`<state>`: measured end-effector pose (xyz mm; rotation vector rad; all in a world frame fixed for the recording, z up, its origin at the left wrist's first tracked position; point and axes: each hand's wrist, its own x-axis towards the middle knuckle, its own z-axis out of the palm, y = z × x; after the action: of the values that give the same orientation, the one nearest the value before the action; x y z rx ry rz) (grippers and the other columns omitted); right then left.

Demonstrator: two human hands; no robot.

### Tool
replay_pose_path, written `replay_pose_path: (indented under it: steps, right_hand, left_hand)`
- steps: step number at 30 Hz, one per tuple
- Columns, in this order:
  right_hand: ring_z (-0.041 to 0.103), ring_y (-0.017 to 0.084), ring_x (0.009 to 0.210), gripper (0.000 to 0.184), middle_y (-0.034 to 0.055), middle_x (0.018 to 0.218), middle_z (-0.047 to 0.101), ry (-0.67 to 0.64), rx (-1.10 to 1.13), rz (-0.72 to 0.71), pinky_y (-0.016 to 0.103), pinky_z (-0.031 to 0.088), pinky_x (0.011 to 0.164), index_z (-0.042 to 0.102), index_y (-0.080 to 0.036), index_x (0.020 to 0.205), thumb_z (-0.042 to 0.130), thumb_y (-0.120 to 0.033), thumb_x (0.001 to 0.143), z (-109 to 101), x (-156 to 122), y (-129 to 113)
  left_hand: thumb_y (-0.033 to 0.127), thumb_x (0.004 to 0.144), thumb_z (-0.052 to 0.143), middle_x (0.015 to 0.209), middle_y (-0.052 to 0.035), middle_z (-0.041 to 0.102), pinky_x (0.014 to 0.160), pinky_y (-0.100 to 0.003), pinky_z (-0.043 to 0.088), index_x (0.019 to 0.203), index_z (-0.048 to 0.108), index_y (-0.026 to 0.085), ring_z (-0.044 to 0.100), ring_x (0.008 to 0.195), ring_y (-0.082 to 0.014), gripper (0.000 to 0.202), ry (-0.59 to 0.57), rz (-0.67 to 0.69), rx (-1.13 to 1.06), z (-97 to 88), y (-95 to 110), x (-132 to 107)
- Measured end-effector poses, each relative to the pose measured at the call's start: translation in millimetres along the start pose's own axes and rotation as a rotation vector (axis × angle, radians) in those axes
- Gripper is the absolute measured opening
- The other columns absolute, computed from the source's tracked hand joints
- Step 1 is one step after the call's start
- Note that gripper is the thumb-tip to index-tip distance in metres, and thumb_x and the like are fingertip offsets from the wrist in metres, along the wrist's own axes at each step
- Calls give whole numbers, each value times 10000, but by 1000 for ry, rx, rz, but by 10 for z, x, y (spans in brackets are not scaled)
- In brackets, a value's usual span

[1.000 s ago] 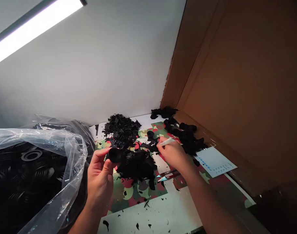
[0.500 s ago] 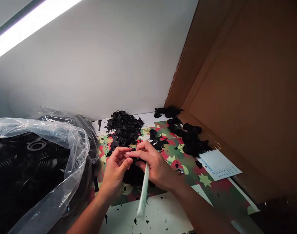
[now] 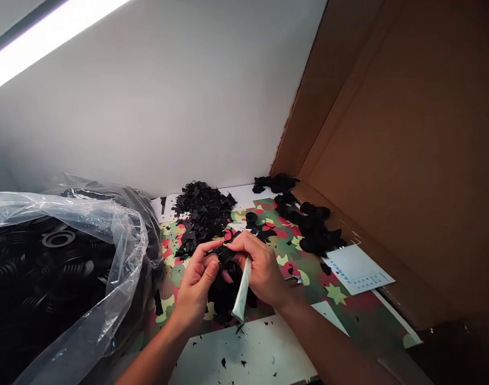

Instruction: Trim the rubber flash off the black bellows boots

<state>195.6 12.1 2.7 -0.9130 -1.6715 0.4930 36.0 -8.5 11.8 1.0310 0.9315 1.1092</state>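
My left hand (image 3: 196, 286) is closed round a small black rubber part (image 3: 224, 255), held above the camouflage-patterned mat (image 3: 296, 248). My right hand (image 3: 262, 267) grips a white-handled tool (image 3: 242, 293) whose handle points down toward me; its tip is hidden where the two hands meet on the part. Under the hands lies a dark heap of black parts (image 3: 224, 297).
A clear plastic bag (image 3: 68, 267) full of black ribbed rubber parts fills the left. A pile of black trimmings (image 3: 202, 208) lies at the back, more black parts (image 3: 314, 227) along the right. A brown cardboard wall (image 3: 397, 149) stands right, a white label card (image 3: 357, 270) beside it.
My right hand moved from the right side of the mat to my left hand, swinging the white tool handle downward. Both hands now work together on the black part.
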Motion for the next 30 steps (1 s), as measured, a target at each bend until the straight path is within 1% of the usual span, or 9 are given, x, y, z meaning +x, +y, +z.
replay_pose_path:
  steps: [6, 11, 15, 19, 21, 23, 25, 27, 30]
  right_hand:
    - [610, 181, 731, 129, 15, 819, 607, 20, -9, -35, 286, 496, 614, 570, -242, 892, 524, -122, 902, 59, -45, 55]
    - [602, 210, 733, 123, 30, 818, 640, 68, -160, -7, 312, 490, 645, 540, -238, 880, 555, -121, 845, 140, -93, 34]
    - [590, 200, 711, 189, 15, 784, 637, 77, -126, 126, 291, 464, 647, 521, -241, 818, 504, -62, 759, 156, -51, 28]
    - [538, 193, 636, 138, -5, 662, 590, 265, -40, 390, 287, 427, 614, 524, -242, 711, 531, -105, 706, -61, 119, 227]
    - [531, 195, 654, 99, -4, 663, 585, 343, -33, 429, 291, 431, 625, 516, -242, 719, 562, -168, 767, -197, 195, 341]
    - [553, 188, 679, 100, -3, 702, 616, 340, 6, 431, 288, 453, 643, 555, -232, 758, 616, -278, 824, -259, 229, 389]
    - [561, 176, 654, 236, -7, 687, 627, 268, 86, 426, 278, 461, 618, 598, -223, 764, 658, -433, 853, -231, 220, 361]
    - [572, 172, 673, 338, -2, 715, 647, 188, 286, 450, 274, 468, 626, 638, -217, 784, 720, -542, 825, -159, 188, 286]
    - [560, 168, 694, 421, -1, 725, 647, 139, 599, 530, 271, 458, 641, 665, -213, 767, 838, -594, 718, -87, 145, 174]
  left_hand:
    - [503, 766, 832, 634, 20, 665, 592, -239, 417, 1253, 625, 209, 592, 595, -147, 605, -63, -111, -59, -1, 40, 13]
    - [459, 783, 827, 595, 74, 562, 527, -213, 370, 1438, 504, 242, 505, 525, -113, 762, 11, 19, -28, 37, 54, 20]
    - [410, 888, 728, 596, 83, 486, 503, -222, 320, 1445, 517, 271, 411, 505, -104, 612, 60, 161, 128, 95, 76, -61]
    - [319, 978, 593, 622, 42, 565, 621, -281, 446, 1405, 565, 286, 533, 594, -156, 430, -113, 365, 363, 92, 61, -220]
    - [290, 1000, 528, 646, 23, 609, 656, -297, 472, 1381, 587, 272, 570, 626, -170, 386, -206, 405, 507, 58, 33, -225]
    - [281, 997, 503, 665, 20, 624, 629, -285, 464, 1281, 643, 260, 564, 611, -166, 317, -173, 340, 688, 13, 4, -148]
    - [308, 983, 504, 665, 10, 616, 612, -286, 455, 935, 715, 244, 552, 612, -170, 226, -121, 294, 855, -31, -17, -36]
    - [337, 979, 503, 725, -25, 636, 656, -307, 475, 681, 658, 229, 583, 704, -196, 353, -81, 340, 948, -62, -30, 46]
    - [317, 976, 530, 954, -70, 707, 825, -359, 502, 574, 615, 217, 634, 950, -239, 423, -23, 467, 983, -68, -28, 59]
